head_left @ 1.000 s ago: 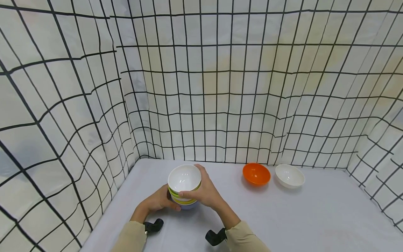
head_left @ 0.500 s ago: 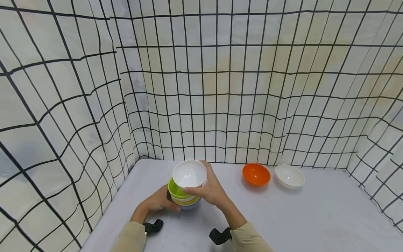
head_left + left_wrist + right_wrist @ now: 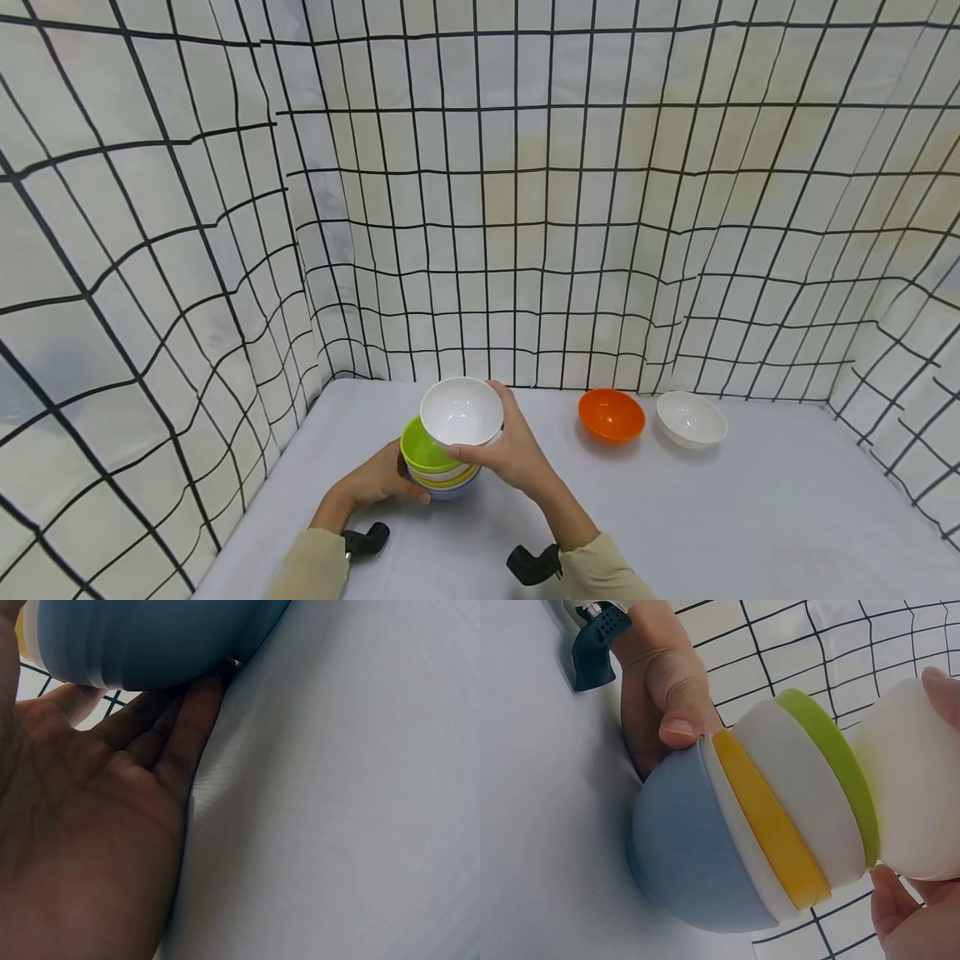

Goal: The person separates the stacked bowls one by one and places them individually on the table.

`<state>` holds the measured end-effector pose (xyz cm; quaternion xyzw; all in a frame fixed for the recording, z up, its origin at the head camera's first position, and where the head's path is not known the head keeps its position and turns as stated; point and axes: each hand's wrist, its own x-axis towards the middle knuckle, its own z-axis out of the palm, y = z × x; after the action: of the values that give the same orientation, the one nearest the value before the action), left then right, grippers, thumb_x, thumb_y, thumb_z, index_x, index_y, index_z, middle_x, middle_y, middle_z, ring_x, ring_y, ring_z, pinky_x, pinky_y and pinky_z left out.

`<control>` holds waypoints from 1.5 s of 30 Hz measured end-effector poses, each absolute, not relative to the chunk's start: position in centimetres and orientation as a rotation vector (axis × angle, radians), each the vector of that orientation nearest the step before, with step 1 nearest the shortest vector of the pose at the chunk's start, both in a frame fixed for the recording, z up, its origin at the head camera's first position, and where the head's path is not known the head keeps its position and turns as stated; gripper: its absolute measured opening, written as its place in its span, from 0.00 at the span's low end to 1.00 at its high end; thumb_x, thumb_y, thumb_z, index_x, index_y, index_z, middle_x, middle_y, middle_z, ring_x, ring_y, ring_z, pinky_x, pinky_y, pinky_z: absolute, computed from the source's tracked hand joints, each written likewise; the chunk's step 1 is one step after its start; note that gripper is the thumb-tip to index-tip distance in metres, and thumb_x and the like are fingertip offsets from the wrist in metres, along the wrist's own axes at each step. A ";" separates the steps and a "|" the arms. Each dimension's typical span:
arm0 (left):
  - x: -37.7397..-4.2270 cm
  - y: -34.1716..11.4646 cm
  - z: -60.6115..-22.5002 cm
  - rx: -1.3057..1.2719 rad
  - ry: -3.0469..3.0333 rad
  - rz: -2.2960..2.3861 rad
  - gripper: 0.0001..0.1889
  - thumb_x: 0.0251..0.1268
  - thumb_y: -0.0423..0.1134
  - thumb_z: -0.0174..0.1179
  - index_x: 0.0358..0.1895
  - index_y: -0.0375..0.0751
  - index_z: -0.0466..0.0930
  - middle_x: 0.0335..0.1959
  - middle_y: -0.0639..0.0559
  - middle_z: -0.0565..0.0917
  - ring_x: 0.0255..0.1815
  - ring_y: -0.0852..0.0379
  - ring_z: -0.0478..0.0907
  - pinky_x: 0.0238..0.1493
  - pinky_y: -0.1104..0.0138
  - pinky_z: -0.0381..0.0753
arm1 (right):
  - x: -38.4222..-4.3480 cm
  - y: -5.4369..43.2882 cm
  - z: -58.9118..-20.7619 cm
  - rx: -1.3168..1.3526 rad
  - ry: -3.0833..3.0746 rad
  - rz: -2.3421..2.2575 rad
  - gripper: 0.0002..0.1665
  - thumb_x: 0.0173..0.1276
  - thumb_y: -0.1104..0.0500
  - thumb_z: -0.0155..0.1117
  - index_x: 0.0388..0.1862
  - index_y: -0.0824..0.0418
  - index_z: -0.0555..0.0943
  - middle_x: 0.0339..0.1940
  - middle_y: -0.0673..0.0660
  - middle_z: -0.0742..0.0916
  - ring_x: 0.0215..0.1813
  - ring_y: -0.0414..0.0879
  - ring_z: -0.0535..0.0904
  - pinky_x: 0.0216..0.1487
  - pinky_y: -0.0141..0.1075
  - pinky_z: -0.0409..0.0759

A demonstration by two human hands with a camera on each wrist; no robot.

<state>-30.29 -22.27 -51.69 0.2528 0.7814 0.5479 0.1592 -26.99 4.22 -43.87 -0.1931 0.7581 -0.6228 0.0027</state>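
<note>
A stack of nested bowls stands on the left part of the white table. At its bottom is a blue bowl (image 3: pixel 694 844); a yellow bowl (image 3: pixel 772 825), white ones and a green bowl (image 3: pixel 423 450) on top sit above it. My left hand (image 3: pixel 378 479) holds the stack low on its left side, thumb at the blue rim and fingers round behind, partly hidden. With thumb and fingers on opposite sides, my right hand (image 3: pixel 517 450) grips a white bowl (image 3: pixel 462 410), raised just above the stack and to its right. This bowl overlaps the green one's rim in the head view.
An orange bowl (image 3: pixel 611 417) and another white bowl (image 3: pixel 690 419) stand side by side toward the back right of the table (image 3: pixel 720 517). White walls with a black grid (image 3: pixel 551 308) rise behind and at both sides. Each wrist carries a black device (image 3: pixel 534 565).
My right hand has lifted the white bowl off the stack and moved it up and right, uncovering the green bowl. My left hand has stayed at the stack.
</note>
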 end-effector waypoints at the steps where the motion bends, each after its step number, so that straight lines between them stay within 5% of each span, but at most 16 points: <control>1: -30.3 -22.3 -51.7 0.723 2.231 1.566 0.45 0.48 0.36 0.80 0.71 0.50 0.66 0.65 0.51 0.79 0.66 0.56 0.75 0.78 0.46 0.57 | -27.0 4.3 -43.8 -0.605 2.375 -1.958 0.62 0.52 0.48 0.84 0.79 0.47 0.56 0.71 0.54 0.75 0.68 0.55 0.75 0.67 0.55 0.80; 22: -30.1 -22.2 -51.5 0.698 2.186 1.616 0.49 0.47 0.34 0.80 0.75 0.48 0.63 0.69 0.49 0.76 0.71 0.48 0.70 0.81 0.38 0.53 | -28.0 6.9 -43.7 -0.518 2.403 -2.045 0.64 0.50 0.53 0.85 0.80 0.52 0.56 0.72 0.56 0.74 0.68 0.57 0.75 0.63 0.51 0.84; 45: -30.2 -22.2 -51.7 0.675 2.159 1.643 0.52 0.45 0.33 0.81 0.77 0.48 0.61 0.73 0.49 0.72 0.76 0.48 0.65 0.82 0.38 0.47 | -30.6 9.6 -46.7 -0.120 2.589 -1.957 0.66 0.45 0.45 0.87 0.78 0.51 0.58 0.72 0.57 0.75 0.68 0.59 0.75 0.66 0.56 0.81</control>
<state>-30.23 -22.22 -51.70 0.2377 0.7607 0.5789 0.1722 -30.65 9.60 -46.72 -0.0368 0.7960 -0.6018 -0.0532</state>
